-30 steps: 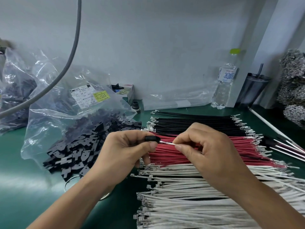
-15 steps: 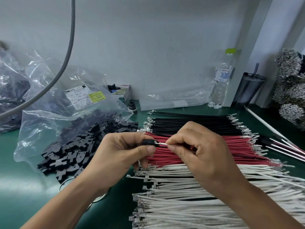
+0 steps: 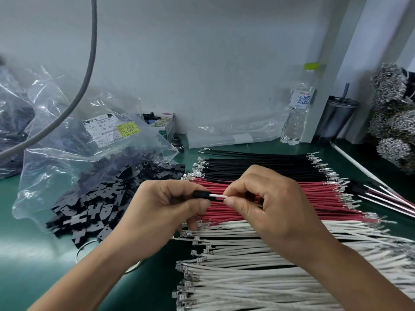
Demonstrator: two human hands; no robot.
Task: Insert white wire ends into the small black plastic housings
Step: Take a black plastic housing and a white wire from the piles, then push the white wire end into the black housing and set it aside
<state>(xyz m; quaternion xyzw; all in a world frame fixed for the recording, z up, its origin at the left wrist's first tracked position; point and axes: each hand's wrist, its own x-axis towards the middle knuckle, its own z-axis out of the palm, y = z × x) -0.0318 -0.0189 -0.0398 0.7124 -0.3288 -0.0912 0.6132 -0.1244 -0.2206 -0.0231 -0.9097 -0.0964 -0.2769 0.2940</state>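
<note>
My left hand (image 3: 161, 207) pinches a small black plastic housing (image 3: 201, 195) between thumb and fingers, above the wire rows. My right hand (image 3: 267, 203) pinches a white wire (image 3: 217, 195) close to its end, and that end sits in the housing's mouth. The rest of the wire is hidden under my right palm. Below my hands lies a wide row of white wires (image 3: 258, 277) with metal terminals at their left ends. A pile of loose black housings (image 3: 94, 203) spills from a clear bag on the left.
Rows of red wires (image 3: 325, 198) and black wires (image 3: 258, 164) lie behind the white ones on the green mat (image 3: 27, 254). A clear bag (image 3: 74, 140), a water bottle (image 3: 296, 113), a dark cup (image 3: 336, 117) and silvery terminal bundles (image 3: 395, 117) stand along the back and right.
The gap between my hands has narrowed and the white wire's end has gone further into the housing. The view has shifted slightly.
</note>
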